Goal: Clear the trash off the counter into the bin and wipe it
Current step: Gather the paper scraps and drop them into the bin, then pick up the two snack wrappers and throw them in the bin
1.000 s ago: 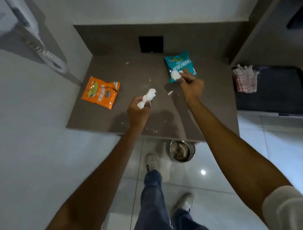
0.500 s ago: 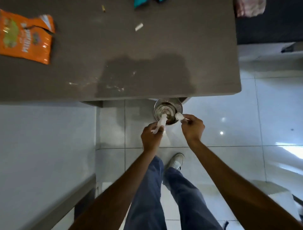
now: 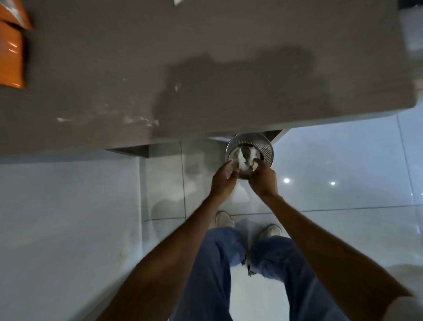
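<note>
A round steel bin (image 3: 265,144) stands on the floor, half under the edge of the grey counter (image 3: 229,45). Both my hands hover over its mouth. My left hand (image 3: 223,181) pinches a crumpled white tissue (image 3: 240,161) that hangs into the bin. My right hand (image 3: 263,181) curls over the near rim, and a second white tissue (image 3: 253,152) lies just beyond its fingertips; blur hides whether the fingers still touch it. An orange snack bag (image 3: 11,57) lies on the counter at the far left edge of the view.
Crumbs (image 3: 142,120) are scattered near the counter's front edge, and a small white scrap (image 3: 179,1) shows at the top. My shoes (image 3: 225,220) and jeans stand on glossy pale floor tiles below the bin. A pale cabinet face fills the left.
I bent further down and both hands dropped from just above the bin to its mouth. The tissues, held up before, now hang inside the rim. The teal bag has left the view.
</note>
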Demonstrator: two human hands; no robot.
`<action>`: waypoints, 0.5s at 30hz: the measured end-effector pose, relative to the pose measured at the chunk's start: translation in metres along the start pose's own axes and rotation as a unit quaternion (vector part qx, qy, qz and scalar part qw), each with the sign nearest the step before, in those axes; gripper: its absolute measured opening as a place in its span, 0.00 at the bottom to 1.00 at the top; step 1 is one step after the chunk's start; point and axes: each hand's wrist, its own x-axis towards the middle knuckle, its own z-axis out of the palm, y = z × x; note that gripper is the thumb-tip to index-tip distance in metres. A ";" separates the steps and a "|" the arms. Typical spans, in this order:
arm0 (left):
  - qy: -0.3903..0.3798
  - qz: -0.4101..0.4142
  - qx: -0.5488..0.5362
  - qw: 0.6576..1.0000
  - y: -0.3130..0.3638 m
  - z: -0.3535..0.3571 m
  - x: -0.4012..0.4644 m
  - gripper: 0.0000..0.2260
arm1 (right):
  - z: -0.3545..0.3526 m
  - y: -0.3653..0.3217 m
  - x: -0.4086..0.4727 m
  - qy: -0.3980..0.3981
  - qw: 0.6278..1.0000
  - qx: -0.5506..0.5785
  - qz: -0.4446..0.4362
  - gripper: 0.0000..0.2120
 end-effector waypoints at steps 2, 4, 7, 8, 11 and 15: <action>0.035 0.054 0.046 0.997 0.016 -0.026 -0.058 0.20 | -0.021 -0.025 -0.055 0.000 0.995 -0.064 -0.078 0.25; 0.089 0.133 0.125 0.979 0.037 -0.055 -0.118 0.19 | -0.049 -0.055 -0.108 0.011 0.977 -0.115 -0.180 0.25; 0.188 0.249 0.195 0.930 0.070 -0.099 -0.183 0.18 | -0.086 -0.106 -0.158 0.040 0.934 -0.149 -0.322 0.24; 0.218 0.278 0.205 0.913 0.082 -0.116 -0.196 0.18 | -0.098 -0.125 -0.168 0.047 0.921 -0.150 -0.356 0.24; 0.314 0.315 0.219 0.868 0.117 -0.169 -0.218 0.20 | -0.125 -0.183 -0.177 0.061 0.893 -0.136 -0.425 0.27; 0.412 0.250 0.273 0.832 0.144 -0.242 -0.207 0.24 | -0.138 -0.270 -0.149 0.097 0.866 -0.150 -0.468 0.27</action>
